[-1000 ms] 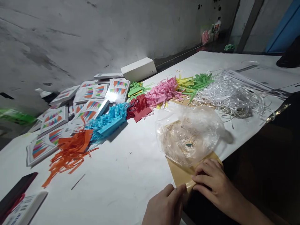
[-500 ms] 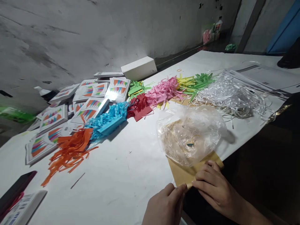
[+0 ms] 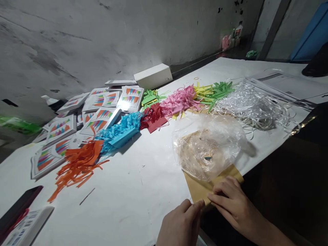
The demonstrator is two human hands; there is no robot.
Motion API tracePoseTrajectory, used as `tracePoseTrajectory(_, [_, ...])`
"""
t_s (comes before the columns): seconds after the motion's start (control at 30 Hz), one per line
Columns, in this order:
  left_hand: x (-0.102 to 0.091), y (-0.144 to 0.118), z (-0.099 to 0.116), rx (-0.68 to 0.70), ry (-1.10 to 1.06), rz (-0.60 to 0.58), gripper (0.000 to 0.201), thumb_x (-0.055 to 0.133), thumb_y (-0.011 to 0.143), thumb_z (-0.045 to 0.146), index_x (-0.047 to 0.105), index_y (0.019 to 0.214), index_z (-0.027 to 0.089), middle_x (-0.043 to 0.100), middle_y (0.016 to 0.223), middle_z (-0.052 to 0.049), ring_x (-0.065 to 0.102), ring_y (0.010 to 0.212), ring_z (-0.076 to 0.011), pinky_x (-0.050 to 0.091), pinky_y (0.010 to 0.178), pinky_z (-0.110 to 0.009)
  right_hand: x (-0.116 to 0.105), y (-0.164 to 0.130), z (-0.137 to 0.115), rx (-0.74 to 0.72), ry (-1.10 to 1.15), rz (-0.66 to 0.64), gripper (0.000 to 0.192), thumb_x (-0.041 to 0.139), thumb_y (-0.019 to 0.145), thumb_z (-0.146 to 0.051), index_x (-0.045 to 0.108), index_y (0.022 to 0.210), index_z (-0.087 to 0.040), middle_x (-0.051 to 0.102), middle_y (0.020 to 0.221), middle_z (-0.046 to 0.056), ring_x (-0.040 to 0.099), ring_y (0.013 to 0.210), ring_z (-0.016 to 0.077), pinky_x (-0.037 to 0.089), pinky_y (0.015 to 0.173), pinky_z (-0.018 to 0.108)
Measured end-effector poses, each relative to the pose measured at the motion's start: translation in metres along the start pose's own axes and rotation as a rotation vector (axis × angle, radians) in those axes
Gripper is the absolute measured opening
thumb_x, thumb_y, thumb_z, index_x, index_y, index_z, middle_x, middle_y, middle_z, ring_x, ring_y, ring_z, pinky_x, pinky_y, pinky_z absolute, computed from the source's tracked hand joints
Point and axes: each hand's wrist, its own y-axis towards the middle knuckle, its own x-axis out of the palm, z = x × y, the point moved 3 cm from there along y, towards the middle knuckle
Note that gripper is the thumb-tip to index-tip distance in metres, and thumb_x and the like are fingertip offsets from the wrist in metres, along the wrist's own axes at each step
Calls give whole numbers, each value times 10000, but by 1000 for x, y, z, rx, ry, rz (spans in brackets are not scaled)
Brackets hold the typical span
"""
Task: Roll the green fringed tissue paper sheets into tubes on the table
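A sheet of tan paper [image 3: 196, 187] lies at the table's near edge, partly under a clear plastic bag [image 3: 225, 136] that holds a loose tan bundle. My left hand [image 3: 180, 220] is closed, thumb and forefinger pinching the sheet's near left corner. Close beside it, my right hand [image 3: 232, 198] is also closed on the paper's near edge, its fingertips pressed against the sheet. The lower part of the sheet and the undersides of my fingers are hidden.
Fringed paper tassels in orange [image 3: 82, 157], blue [image 3: 120, 131], red [image 3: 155, 118] and pink [image 3: 180, 99] run across the white table. White string [image 3: 253, 106] is heaped at the right. Printed packs [image 3: 60, 130] and a white box [image 3: 153, 76] stand by the wall. A phone [image 3: 22, 208] lies front left.
My right hand has shifted slightly left along the paper's edge, toward my left hand. My left hand stays at the corner. The whole view has moved a little.
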Motion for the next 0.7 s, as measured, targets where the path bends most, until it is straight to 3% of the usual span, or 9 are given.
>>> tracePoseTrajectory(0.33, [5, -3, -1, 29, 17, 49, 362, 534, 920, 181, 691, 1168, 393, 758, 800, 42, 768, 655, -183, 559, 523, -231, 0, 1, -7, -127, -29, 83, 258, 500, 864, 10, 668, 878, -185, 617, 703, -9, 607, 693, 158, 515, 864, 498])
tracePoseTrajectory(0.53, [6, -4, 1, 13, 59, 57, 399, 534, 893, 155, 685, 1177, 389, 748, 782, 48, 754, 623, -174, 551, 520, -223, -1, -6, -10, -209, -55, 135, 283, 482, 833, 29, 668, 916, -167, 662, 699, -6, 631, 674, 154, 496, 946, 506])
tracePoseTrajectory(0.7, [6, -1, -2, -44, 31, 12, 468, 530, 876, 133, 664, 1244, 390, 767, 816, 36, 759, 642, -176, 551, 547, -218, -9, -19, -9, -122, -55, 143, 294, 472, 846, 14, 653, 869, -216, 632, 698, -23, 651, 663, 142, 488, 922, 453])
